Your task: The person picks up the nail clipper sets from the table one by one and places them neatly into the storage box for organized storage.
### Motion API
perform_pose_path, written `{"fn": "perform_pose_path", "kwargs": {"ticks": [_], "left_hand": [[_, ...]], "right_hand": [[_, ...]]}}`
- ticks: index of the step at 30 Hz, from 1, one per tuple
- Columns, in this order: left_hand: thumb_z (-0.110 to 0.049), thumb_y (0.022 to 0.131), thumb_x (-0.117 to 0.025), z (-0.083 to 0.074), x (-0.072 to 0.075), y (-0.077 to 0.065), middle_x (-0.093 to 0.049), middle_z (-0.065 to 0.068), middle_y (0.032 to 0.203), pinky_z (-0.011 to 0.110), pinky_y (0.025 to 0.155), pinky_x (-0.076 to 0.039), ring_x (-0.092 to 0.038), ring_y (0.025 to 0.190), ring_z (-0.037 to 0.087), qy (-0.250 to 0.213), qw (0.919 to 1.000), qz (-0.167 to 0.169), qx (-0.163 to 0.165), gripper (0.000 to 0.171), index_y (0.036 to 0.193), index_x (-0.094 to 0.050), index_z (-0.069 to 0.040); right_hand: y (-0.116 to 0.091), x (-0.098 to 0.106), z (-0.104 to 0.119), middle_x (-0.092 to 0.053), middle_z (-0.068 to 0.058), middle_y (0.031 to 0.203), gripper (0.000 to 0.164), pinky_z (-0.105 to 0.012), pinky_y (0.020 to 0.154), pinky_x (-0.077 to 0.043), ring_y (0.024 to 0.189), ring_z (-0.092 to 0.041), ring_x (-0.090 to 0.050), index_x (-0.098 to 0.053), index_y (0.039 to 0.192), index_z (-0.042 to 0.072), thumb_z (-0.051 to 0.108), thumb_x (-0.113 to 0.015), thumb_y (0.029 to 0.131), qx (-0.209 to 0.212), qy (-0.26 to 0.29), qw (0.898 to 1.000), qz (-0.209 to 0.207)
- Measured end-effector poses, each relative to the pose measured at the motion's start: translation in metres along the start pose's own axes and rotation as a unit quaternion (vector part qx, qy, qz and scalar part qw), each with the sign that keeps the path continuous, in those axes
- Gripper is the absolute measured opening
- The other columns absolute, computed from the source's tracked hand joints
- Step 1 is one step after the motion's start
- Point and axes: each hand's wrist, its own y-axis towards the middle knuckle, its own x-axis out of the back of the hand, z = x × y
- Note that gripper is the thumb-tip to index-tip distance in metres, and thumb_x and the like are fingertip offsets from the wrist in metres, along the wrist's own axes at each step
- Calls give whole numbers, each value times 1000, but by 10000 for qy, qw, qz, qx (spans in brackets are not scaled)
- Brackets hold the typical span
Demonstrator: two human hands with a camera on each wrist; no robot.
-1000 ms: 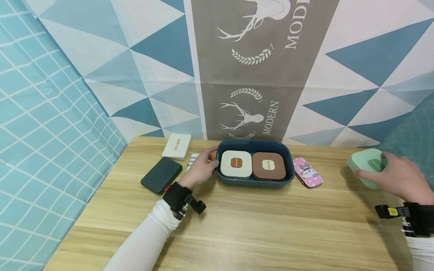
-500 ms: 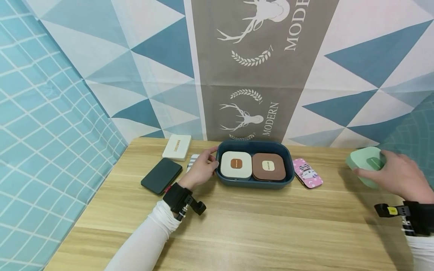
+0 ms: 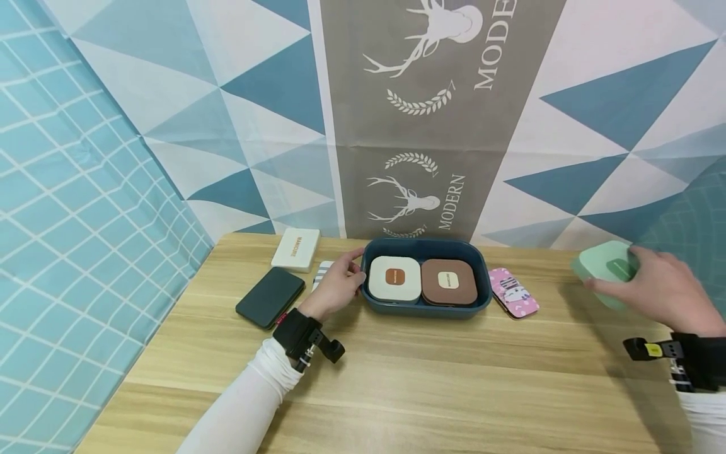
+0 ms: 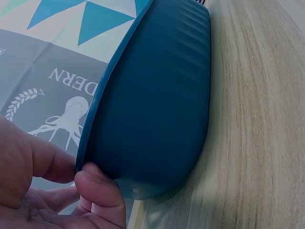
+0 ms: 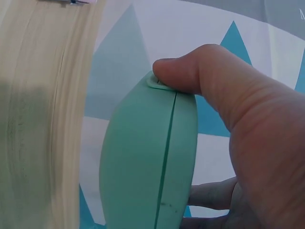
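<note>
The person's right hand [image 3: 666, 287] grips a mint-green case [image 3: 602, 261] above the back right corner of the wooden surface [image 3: 425, 391]; its thumb presses a small raised tab [image 5: 159, 82] at the end of the case, beside the seam. The left hand [image 3: 334, 287] pinches the rim of a dark blue tray [image 3: 428, 310] at its left end, thumb and forefinger close together. The tray stands at the middle of the surface's back edge, with a white case [image 3: 394, 291] in its left part and a brown case [image 3: 465, 284] just beside it on the right. A pink patterned case [image 3: 515, 293] lies just right of the tray. Toward the back left corner lie a white box [image 3: 296, 249] lettered MANICURE, a dark green flat case [image 3: 269, 296] nearer the left edge, and a striped item [image 3: 322, 271] partly hidden by the left hand. Behind the back edge hangs a cloth [image 3: 397, 126] printed with deer and triangles.
</note>
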Motion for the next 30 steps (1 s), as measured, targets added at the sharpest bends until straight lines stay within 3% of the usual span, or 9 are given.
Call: {"fn": "perform_pose_path", "kwargs": {"ticks": [7,17,25,30], "left_hand": [[-1,99,-43,-3,2,-3,-45,19,102,28,59,-41,-52,83,47,-27,10000,64,65,53,150,-26,-2],[-1,99,-44,-3,0,-2,-46,19,101,27,58,-41,-53,78,39,-57,9999,-1,137,52,149,-28,0],[-1,99,-45,28,-1,19,-46,18,103,29,56,-42,-53,75,33,-108,9997,-25,210,53,149,-28,-4],[-4,99,-48,34,-2,21,-47,14,101,29,56,-43,-53,70,25,-80,9997,-170,161,53,149,-32,-9]], "right_hand": [[4,5,12,-49,-36,97,114,-34,47,-32,74,-40,-48,-34,133,-21,65,-74,69,254,91,9996,-15],[9,12,28,-49,-30,94,108,-34,46,-31,73,-37,-47,-39,130,-17,64,-75,68,464,112,9989,-39],[12,17,37,-48,-32,102,113,-36,51,-31,80,-40,-45,-35,136,-16,68,-72,69,629,164,9979,-34],[15,20,46,-45,-35,111,113,-48,59,-36,91,-46,-42,-34,139,-14,66,-73,69,780,220,9967,-31]]}}
